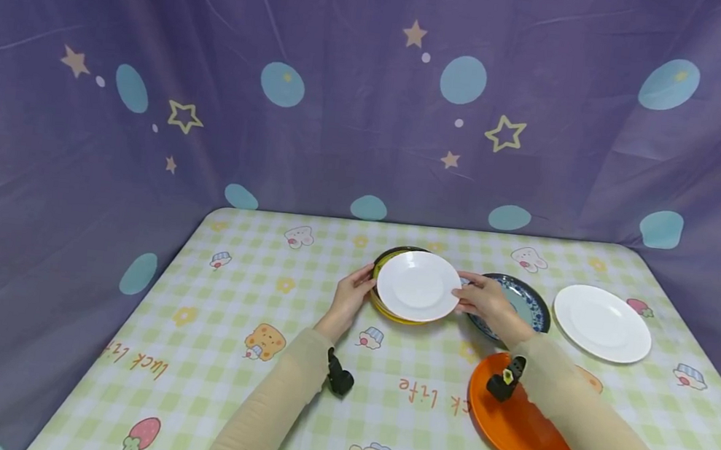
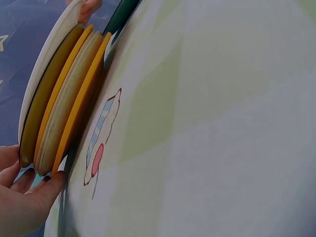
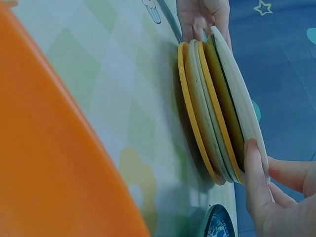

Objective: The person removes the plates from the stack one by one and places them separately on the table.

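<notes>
A small white plate (image 1: pixel 418 286) tops a stack of plates with yellow rims (image 1: pixel 400 317); a dark rim shows behind it. In the left wrist view the stacked edges (image 2: pixel 64 103) include an olive plate, orange-yellow rims and pale plates under the white plate (image 2: pixel 37 74). My left hand (image 1: pixel 348 297) grips the stack's left side, fingertips against several edges. From the right, my right hand (image 1: pixel 489 303) pinches the white plate's rim, with one finger low against its edge in the right wrist view and others over its face.
Right of the stack lies a dark blue patterned plate (image 1: pixel 526 305), partly under my right hand. A larger white plate (image 1: pixel 602 324) lies farther right. An orange plate (image 1: pixel 511 424) sits nearer, partly covered by my right sleeve. A purple curtain (image 1: pixel 340 164) hangs behind the checked tablecloth (image 1: pixel 198 384).
</notes>
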Tool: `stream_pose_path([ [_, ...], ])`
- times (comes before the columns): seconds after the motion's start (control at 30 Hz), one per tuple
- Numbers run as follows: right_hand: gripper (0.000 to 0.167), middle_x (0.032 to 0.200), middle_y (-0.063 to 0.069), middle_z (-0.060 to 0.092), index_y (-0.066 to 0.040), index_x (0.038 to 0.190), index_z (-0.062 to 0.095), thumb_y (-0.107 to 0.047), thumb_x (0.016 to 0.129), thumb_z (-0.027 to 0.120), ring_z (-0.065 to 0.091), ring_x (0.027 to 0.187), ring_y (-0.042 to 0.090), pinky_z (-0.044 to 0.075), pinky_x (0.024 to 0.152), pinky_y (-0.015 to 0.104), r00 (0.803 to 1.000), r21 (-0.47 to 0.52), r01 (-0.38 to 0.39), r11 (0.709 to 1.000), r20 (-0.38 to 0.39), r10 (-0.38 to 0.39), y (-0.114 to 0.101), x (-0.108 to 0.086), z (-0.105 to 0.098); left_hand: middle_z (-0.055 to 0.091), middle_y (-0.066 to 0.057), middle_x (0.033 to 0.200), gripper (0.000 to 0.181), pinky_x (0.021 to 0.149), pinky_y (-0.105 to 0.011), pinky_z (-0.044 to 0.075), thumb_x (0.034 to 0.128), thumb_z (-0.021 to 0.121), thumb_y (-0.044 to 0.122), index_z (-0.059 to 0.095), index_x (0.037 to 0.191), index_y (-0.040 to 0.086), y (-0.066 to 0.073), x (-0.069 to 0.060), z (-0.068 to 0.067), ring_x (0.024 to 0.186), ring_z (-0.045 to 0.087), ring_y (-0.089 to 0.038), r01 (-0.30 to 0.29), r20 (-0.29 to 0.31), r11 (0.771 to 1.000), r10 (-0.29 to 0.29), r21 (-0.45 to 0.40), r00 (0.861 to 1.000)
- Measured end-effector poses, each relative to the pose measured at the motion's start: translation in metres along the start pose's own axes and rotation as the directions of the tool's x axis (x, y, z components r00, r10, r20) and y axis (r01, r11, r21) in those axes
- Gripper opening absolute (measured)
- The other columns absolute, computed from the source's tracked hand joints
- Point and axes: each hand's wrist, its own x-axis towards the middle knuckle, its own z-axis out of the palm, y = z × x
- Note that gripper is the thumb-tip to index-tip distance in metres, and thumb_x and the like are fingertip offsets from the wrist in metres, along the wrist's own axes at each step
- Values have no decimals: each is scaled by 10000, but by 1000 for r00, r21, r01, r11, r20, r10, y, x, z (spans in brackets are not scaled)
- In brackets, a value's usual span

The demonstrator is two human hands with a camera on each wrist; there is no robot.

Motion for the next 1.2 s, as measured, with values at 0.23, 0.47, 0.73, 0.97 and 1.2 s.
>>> stream_pose_path([
  [0.23, 571, 735, 37, 526, -17, 1346, 347, 13, 821, 567, 585, 587, 87, 535, 586, 215, 1000, -6, 18, 1000, 20, -18, -2, -5, -2, 471, -95, 1293, 394, 893, -268, 449, 861, 524, 39, 507, 1250, 103, -1, 1, 0, 1152, 462, -196, 6, 0, 1000, -6, 3, 1000],
  [0.47, 588, 738, 11, 558, -14, 1354, 327, -9, 822, 577, 577, 593, 78, 534, 607, 209, 998, -1, 36, 999, 44, -36, -4, -10, -8, 448, -143, 1304, 402, 925, -300, 430, 862, 514, 19, 484, 1260, 56, 6, -5, -1, 1176, 440, -240, -18, 22, 1000, 18, -17, 1000],
  [0.73, 586, 755, 10, 570, -13, 1359, 316, -26, 832, 571, 595, 607, 86, 536, 627, 211, 996, 16, 40, 999, 77, -41, -8, -19, -17, 458, -114, 1302, 405, 911, -273, 438, 855, 522, 33, 498, 1255, 89, -1, 1, -1, 1168, 449, -212, -8, 11, 1000, 8, -6, 1000],
  [0.97, 584, 841, -1, 600, -5, 1367, 289, -53, 850, 558, 614, 668, 80, 532, 689, 226, 990, -20, 77, 997, 117, -74, -10, -29, -28, 461, -123, 1297, 408, 905, -277, 443, 853, 521, 31, 494, 1256, 82, -1, 1, -1, 1163, 454, -223, -13, 15, 1000, 13, -7, 1000],
  [1.2, 603, 796, -27, 624, 6, 1369, 277, -70, 848, 570, 618, 669, 84, 526, 742, 275, 988, -8, 71, 997, 137, -69, -13, -37, -37, 464, -106, 1298, 413, 907, -270, 440, 855, 521, 45, 490, 1262, 102, 0, 0, -1, 1152, 464, -208, 1, 22, 1000, -1, -11, 1000],
])
